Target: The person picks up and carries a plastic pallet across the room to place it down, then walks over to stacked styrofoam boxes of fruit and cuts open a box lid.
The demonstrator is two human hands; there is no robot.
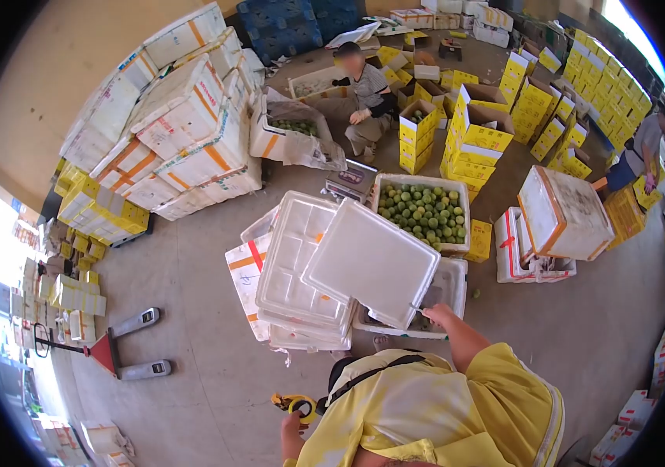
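My left hand (pixel 292 424) is low in the view, closed around a yellow tape dispenser (pixel 298 405) with a roll of tape on it. My right hand (pixel 438 313) is closed at the front corner of a white foam lid; a small thin object shows at its fingers, too small to name. That lid (pixel 375 261) lies tilted over a stack of other foam lids (pixel 293 268) and partly over an open foam box (pixel 451 289). Behind this box stands a foam box (pixel 379 191) full of green round fruit (pixel 423 212).
A co-worker (pixel 367 93) crouches beyond a scale (pixel 350 179). Another person (pixel 644 152) bends at the far right. Yellow cartons (pixel 476 128) and foam boxes (pixel 184 109) stand in stacks. A red pallet jack (pixel 104 354) is at the left, with a foam box (pixel 566 214) at the right.
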